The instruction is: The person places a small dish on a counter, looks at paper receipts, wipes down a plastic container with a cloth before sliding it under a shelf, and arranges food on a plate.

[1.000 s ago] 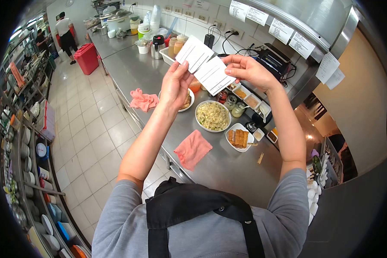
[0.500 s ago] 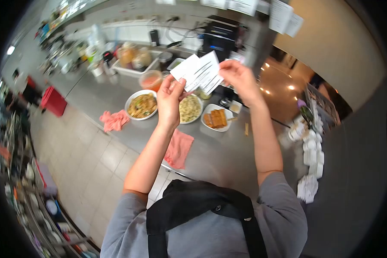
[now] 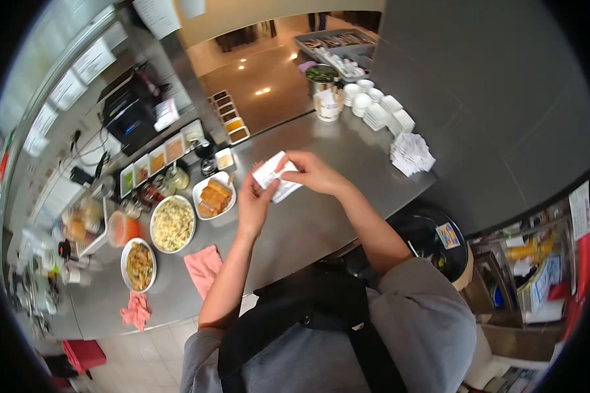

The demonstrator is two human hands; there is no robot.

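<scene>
Printed paper slips (image 3: 286,191) are between my two hands, over the steel counter. My left hand (image 3: 254,204) pinches their left side, thumb on top. My right hand (image 3: 316,174) is closed on their upper right edge, its fingers bent over the paper. The slips overlap and look partly folded; the print is too blurred to read. Left of my left hand is a white dish of golden fried pieces (image 3: 214,198). Beyond it sit an oval bowl of pale chopped food (image 3: 173,224) and a bowl of a browned, mixed dish (image 3: 139,265).
Pink cloths (image 3: 204,267) lie near the counter's front edge. Sauce and garnish trays (image 3: 175,148) line the back, below a black printer (image 3: 130,121). White cups and dishes (image 3: 376,116) and crumpled white paper (image 3: 412,155) are at the right, above a round black bin (image 3: 432,226).
My view has swung to the right. My hands have drawn closer together and lower, and the slips, fanned apart before, are now bunched between them.
</scene>
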